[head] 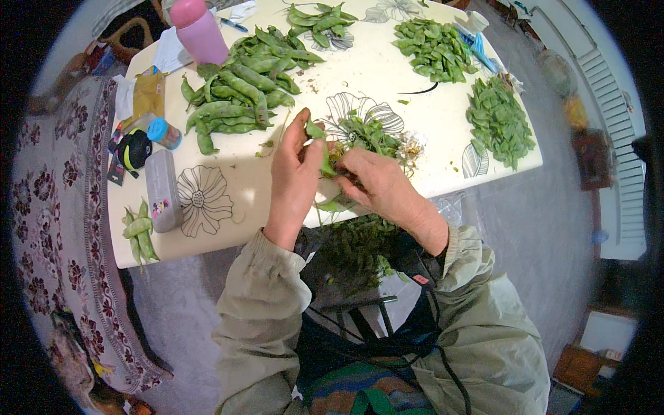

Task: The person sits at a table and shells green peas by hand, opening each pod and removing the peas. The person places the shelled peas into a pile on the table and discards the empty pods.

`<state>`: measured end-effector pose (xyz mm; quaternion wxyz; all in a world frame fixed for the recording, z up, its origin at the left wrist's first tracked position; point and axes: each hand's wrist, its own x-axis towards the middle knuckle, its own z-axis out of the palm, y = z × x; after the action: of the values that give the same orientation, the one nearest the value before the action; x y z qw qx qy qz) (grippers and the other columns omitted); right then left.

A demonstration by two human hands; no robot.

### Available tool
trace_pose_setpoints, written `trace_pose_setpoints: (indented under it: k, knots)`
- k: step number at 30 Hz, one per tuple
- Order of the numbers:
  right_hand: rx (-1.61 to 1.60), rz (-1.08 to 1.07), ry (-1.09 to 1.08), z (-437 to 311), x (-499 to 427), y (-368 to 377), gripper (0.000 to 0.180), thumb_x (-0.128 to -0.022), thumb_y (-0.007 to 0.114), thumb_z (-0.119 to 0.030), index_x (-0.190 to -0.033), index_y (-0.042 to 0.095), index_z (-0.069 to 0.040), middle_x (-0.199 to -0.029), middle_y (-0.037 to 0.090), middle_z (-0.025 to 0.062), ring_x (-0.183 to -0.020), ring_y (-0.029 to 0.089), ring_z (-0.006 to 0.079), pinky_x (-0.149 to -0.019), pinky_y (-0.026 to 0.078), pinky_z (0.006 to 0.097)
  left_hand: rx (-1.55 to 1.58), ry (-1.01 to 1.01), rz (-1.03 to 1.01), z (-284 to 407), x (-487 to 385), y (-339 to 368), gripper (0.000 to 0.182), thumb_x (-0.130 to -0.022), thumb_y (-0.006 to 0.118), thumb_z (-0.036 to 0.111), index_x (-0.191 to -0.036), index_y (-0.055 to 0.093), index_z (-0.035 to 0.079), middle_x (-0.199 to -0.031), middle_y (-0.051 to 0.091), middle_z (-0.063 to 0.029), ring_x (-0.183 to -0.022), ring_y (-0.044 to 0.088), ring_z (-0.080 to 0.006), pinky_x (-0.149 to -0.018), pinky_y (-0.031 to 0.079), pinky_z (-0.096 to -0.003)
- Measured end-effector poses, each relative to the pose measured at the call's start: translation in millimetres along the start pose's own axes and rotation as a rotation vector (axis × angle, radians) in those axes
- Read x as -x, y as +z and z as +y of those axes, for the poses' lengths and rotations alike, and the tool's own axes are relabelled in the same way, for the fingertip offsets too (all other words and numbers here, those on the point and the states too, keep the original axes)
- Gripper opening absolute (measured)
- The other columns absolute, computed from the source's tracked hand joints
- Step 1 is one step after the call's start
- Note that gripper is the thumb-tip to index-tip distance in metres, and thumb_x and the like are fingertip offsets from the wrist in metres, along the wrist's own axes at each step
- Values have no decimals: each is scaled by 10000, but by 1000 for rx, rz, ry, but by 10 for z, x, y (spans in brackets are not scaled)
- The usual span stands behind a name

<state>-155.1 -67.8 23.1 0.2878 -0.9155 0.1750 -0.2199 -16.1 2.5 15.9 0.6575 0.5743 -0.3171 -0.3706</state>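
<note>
A flat green bean pod (317, 136) stands upright between the fingers of my left hand (296, 171). My right hand (378, 184) closes its thumb and fingertips on the lower end of that same pod; the fingertips are partly hidden. Just beyond my right hand lies a small heap of green trimmings (371, 136). Left of my hands is a large pile of whole bean pods (244, 88), and a smaller group of pods (320, 21) lies at the far edge. On the right side sit two heaps of bean pieces, a far one (433, 49) and a near one (499, 122).
A pink bottle (202, 33), a blue-lidded jar (165, 133) and a grey case (163, 192) stand along the left of the white flower-printed table (249, 207). Several pods (139, 233) lie at its near left corner. Below the edge, dark greenery (358, 249) fills something between my knees.
</note>
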Motion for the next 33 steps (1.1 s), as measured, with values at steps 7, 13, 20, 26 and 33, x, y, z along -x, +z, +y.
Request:
trace_pose_setpoints:
  k: [7, 13, 20, 26, 33]
  knots:
    - [-347, 243, 287, 171, -76, -35, 147, -844, 594, -103, -950, 536, -20, -753, 553, 38, -678, 511, 88, -619, 435, 240, -116, -97, -118, -33, 43, 28, 344, -888, 419, 48, -1214, 461, -54, -1029, 614, -111, -804, 602, -125, -708, 475, -245]
    - [-106, 267, 114, 300, -110, 37, 143, -774, 570, -145, -849, 533, -29, -809, 554, 180, -787, 549, 376, -664, 453, 429, -666, 85, -189, -89, 97, 95, 352, -840, 468, 87, -1179, 523, 9, -1117, 590, -157, -1048, 557, -210, -894, 426, -304]
    - [-43, 170, 50, 283, -64, 30, 114, -798, 534, -109, -866, 485, -32, -808, 533, 152, -763, 551, 350, -648, 452, 407, -670, 130, -82, -120, 94, 130, 262, -842, 523, 177, -1047, 582, 25, -921, 630, -170, -841, 616, -256, -735, 466, -337]
    - [-220, 235, 132, 219, -60, 2, 126, -780, 549, -102, -846, 500, -6, -731, 553, 161, -676, 565, 328, -607, 456, 369, -610, 199, 16, -104, 116, 175, 204, -848, 528, 156, -989, 591, 21, -856, 637, -131, -774, 604, -200, -699, 461, -308]
    - [-322, 330, 235, 223, -72, -41, 136, -770, 548, -99, -850, 504, 2, -720, 570, 215, -690, 577, 397, -598, 463, 414, -115, 118, 115, -121, 85, 94, 185, -893, 512, 111, -1029, 559, -5, -987, 598, -83, -900, 555, -149, -825, 421, -251]
